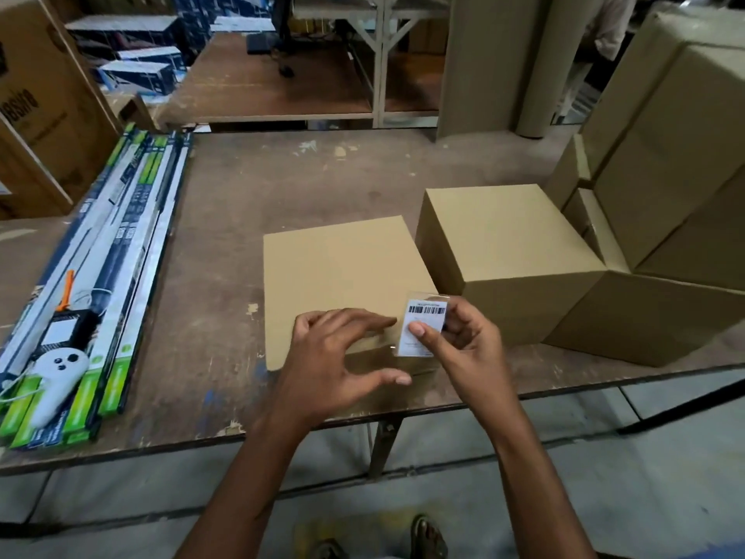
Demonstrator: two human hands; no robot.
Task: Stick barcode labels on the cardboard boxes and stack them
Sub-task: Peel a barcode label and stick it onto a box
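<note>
A barcode label [423, 326] is pinched upright in the grip of the right hand [463, 340], over the near right corner of the cardboard box [342, 276] on the desk [225, 219]. The left hand [334, 353], fingers spread and holding nothing, hovers just left of the label, over the box's near edge.

Barcode label [423, 328]: bars show, its print unreadable

I have only the one head view to work from. It sits above the near edge of the worktop [225, 244] and looks forward and steeply down, close enough that both forearms fill the lower frame. Past the worktop's far edge it reaches shelving; below the near edge it takes in the floor [121, 494] and feet.
</note>
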